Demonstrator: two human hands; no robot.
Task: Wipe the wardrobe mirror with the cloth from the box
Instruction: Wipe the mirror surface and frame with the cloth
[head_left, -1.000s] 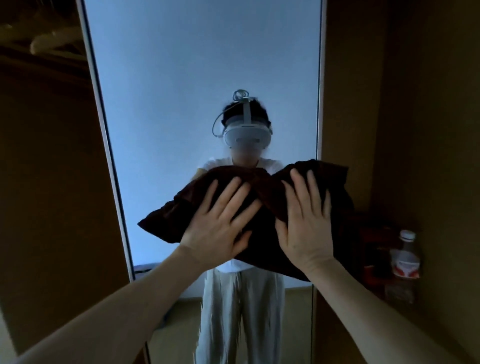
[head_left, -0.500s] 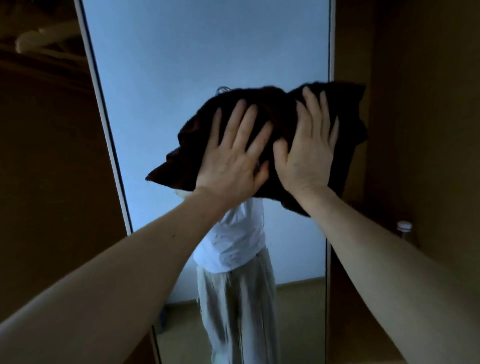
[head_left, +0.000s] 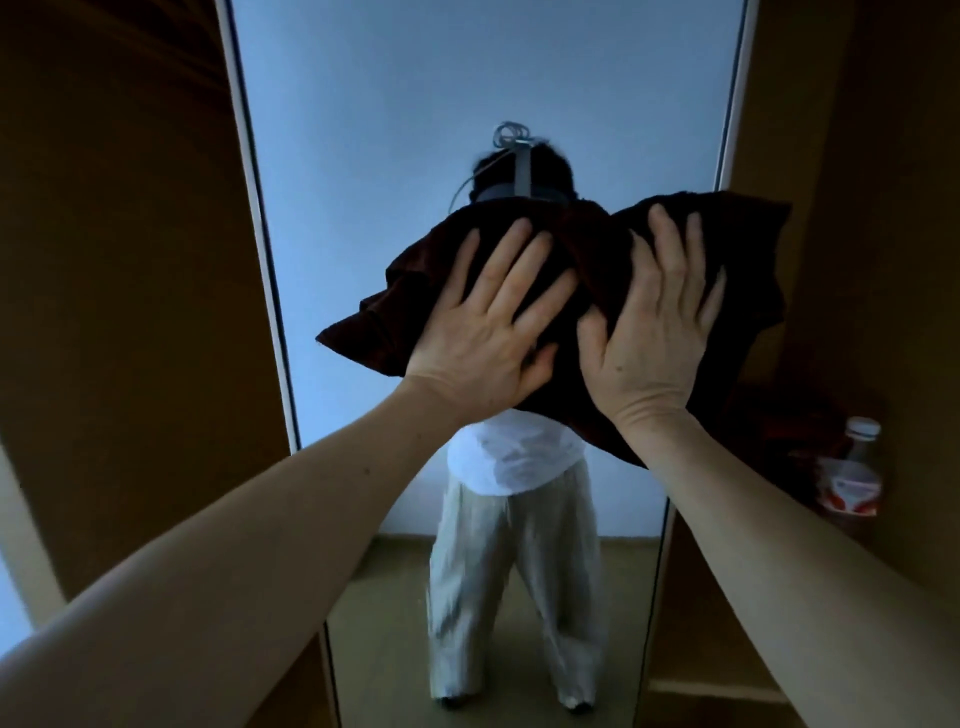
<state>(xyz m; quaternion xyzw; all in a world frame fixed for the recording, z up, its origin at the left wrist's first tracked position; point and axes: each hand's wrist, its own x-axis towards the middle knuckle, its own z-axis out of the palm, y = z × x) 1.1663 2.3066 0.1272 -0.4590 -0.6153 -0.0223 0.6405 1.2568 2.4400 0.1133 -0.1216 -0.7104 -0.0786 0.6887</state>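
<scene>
Tall narrow wardrobe mirror (head_left: 363, 130), pale-edged frame, upright. Dark brown crumpled fabric cloth (head_left: 587, 239), spread against the glass, centre towards 3 o'clock, overlapping the frame edge there.

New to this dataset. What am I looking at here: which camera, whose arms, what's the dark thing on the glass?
No robot here. A person wears one wide-angle camera on the head, looking forward and down, so both arms are the wearer's own. The left hand and right hand press flat, fingers straight, on a dark cloth held against the wardrobe mirror. The figure in the glass is the wearer's reflection. Low on the right stands a bottle with a white cap.
</scene>
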